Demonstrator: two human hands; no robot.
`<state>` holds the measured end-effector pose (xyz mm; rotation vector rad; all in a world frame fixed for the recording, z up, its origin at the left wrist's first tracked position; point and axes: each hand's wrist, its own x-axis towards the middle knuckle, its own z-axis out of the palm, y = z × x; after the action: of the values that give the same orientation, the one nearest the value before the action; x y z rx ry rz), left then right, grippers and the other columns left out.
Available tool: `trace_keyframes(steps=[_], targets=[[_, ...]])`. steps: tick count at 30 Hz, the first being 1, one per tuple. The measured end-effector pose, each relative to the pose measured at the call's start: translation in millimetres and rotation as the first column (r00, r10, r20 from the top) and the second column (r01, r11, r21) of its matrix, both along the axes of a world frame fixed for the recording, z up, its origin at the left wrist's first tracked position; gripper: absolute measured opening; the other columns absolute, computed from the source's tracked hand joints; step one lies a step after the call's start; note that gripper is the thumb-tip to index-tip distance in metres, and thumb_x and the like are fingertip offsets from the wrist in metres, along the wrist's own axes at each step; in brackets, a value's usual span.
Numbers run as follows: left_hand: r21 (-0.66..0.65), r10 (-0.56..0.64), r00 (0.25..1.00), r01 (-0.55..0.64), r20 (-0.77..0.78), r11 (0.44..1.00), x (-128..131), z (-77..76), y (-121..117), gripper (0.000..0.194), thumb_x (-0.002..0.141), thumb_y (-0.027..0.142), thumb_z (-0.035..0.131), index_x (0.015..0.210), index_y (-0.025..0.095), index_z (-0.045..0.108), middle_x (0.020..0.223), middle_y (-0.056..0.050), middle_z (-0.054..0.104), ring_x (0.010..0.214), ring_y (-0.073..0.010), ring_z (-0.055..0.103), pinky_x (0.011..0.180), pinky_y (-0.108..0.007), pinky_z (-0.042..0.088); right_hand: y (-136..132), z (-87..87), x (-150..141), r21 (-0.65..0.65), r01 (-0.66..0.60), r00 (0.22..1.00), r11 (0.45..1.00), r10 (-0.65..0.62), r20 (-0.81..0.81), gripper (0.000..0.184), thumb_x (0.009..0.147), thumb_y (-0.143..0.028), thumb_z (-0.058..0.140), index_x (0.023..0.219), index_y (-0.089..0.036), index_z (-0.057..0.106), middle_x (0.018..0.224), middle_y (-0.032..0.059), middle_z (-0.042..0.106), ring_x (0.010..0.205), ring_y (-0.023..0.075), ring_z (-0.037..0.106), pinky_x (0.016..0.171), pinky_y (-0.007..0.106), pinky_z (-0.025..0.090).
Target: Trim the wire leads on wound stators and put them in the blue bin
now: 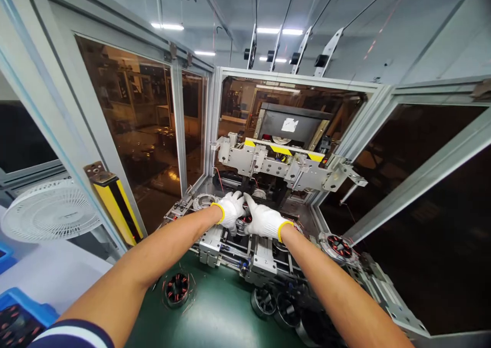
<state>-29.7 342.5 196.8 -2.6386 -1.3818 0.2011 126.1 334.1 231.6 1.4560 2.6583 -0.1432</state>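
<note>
a broad silver metal machine [274, 167] stands beyond your smooth green bench [210, 307]. at its front, your white-gloved left hand [231, 211] and white-gloved right hand [264, 219], fingers parted, flank the round, red-coiled metal ring [243, 227]; whether they pinch it, i cannot tell.

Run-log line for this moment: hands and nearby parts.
left white-gloved hand: at round copper-wound part, grip unclear | right white-gloved hand: at same part | green tabletop: black copper-wound ring

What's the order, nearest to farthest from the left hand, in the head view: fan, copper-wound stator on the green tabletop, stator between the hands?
1. Middle stator, between left hand and right hand.
2. Copper-wound stator, on the green tabletop.
3. White fan, far left.
</note>
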Motion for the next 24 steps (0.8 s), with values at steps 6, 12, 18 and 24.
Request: trace_keyframes(steps=[6,12,18,24], targets=[[0.088,0.002,0.999,-0.007,0.054,0.996,-5,-16.3,-7,0.110,0.049,0.055,0.075,0.138,0.005,0.034,0.145,-0.026,0.028,0.127,-0.0429,0.025,0.101,-0.054,0.025,-8,-22.6,-6,0.138,-0.153,0.978,0.979,0.130,0.164,0.112,0.065,-0.035,0.069,0.148,-0.009,-0.001,0.108,0.0214,0.063,0.087,0.0324,0.065,0.069,0.035,0.048],[0.200,-0.038,0.999,0.031,0.031,0.979,-2,24.0,-10,0.100,0.049,0.051,0.076,0.131,0.004,0.043,0.142,-0.026,0.033,0.127,-0.0433,0.026,0.104,-0.055,0.018,-10,4.5,-5,0.291,-0.157,0.971,0.944,0.094,0.219,0.105,0.072,-0.043,0.063,0.147,-0.008,-0.003,0.097,0.0203,0.066,0.080,0.0330,0.066,0.065,0.036,0.049],[0.416,-0.167,0.966,0.071,0.199,0.907,-10,84.9,-75,0.057,0.065,0.035,0.065,0.116,0.010,0.057,0.141,-0.021,0.035,0.129,-0.0408,0.024,0.103,-0.055,0.020,-62,55.1,8,0.463,-0.119,0.991,0.878,0.135,-0.001,0.089,0.081,-0.042,0.053,0.147,-0.013,0.001,0.098,0.0151,0.066,0.082,0.0287,0.065,0.069,0.033,0.046],[0.124,-0.233,0.905,0.201,0.356,0.972,-26,8.4,-191,0.060,0.063,0.048,0.067,0.115,0.018,0.057,0.141,-0.014,0.037,0.126,-0.0373,0.030,0.108,-0.055,0.018,-157,-20.6,6,0.158,-0.424,0.902,0.892,0.432,-0.016,0.078,0.079,-0.042,0.054,0.141,-0.013,0.018,0.078,0.0077,0.066,0.060,0.0228,0.062,0.056,0.029,0.043]])
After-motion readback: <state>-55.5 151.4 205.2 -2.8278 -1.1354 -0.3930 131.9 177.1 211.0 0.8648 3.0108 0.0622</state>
